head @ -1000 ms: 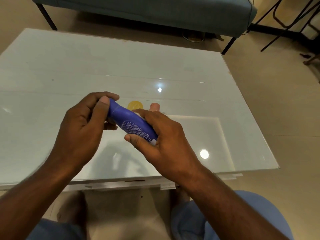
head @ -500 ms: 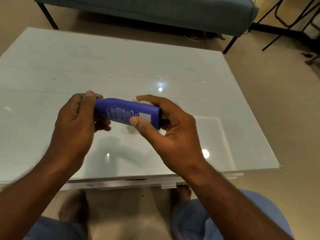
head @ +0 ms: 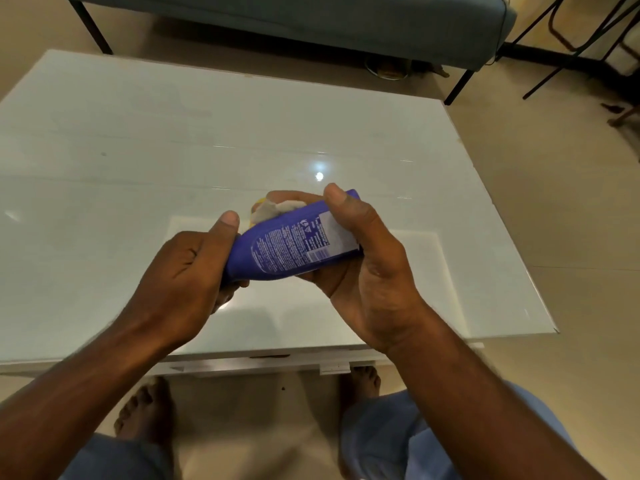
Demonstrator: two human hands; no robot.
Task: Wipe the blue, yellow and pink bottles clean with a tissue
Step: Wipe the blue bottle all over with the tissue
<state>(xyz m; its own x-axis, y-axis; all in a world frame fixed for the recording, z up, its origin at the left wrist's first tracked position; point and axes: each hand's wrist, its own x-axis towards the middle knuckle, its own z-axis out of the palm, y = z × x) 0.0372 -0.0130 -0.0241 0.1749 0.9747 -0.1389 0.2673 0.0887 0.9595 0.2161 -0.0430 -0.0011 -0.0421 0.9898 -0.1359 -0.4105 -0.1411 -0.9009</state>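
White and glossy, the tabletop (head: 138, 168) fills most of the view, with a teal bench (head: 311, 19) on beige floor beyond its far edge. Half a second ago the blue bottle (head: 287, 247) lay nearly level between the hands; it now tilts, its right end raised, held in the air above the near half of the tabletop. The left hand (head: 183, 282) has its grip clenched round the bottle's lower end, thumb up along the side. The right hand (head: 363, 261) grips the raised end (thumb laid over the top edge). White print and a pale label patch cover the side facing the camera. A crumpled white tissue (head: 273, 209) now peeks out behind the bottle at the right fingertips. Only a yellow sliver (head: 258, 204) shows beside it; the left palm hides the bottle's lower end.
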